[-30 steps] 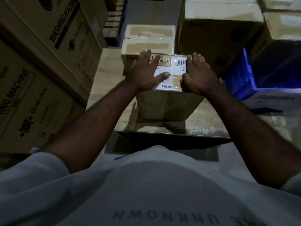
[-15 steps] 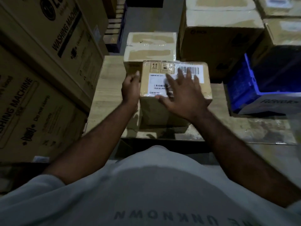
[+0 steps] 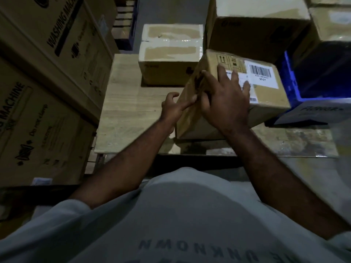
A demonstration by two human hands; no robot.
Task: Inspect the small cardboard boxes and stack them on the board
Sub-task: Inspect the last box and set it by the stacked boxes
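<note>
Washing-machine cartons (image 3: 47, 82) stand at left. A taped box (image 3: 171, 54) sits on the board (image 3: 129, 111). The left hand (image 3: 171, 109), grip loose and holding nothing, touches one finger to the side of the labelled box (image 3: 269, 92), which sits skewed on the board. The right hand (image 3: 226, 99) lies spread on top, grip open. A blue crate (image 3: 296, 88) stands just beside.

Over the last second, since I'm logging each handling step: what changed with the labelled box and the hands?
The labelled box swung right and tipped, from squarely before the taped box to its right front. The left hand left the top and now touches its side with a finger; the right hand stayed on top, fingers spread. The taped box and the board did not move.
</note>
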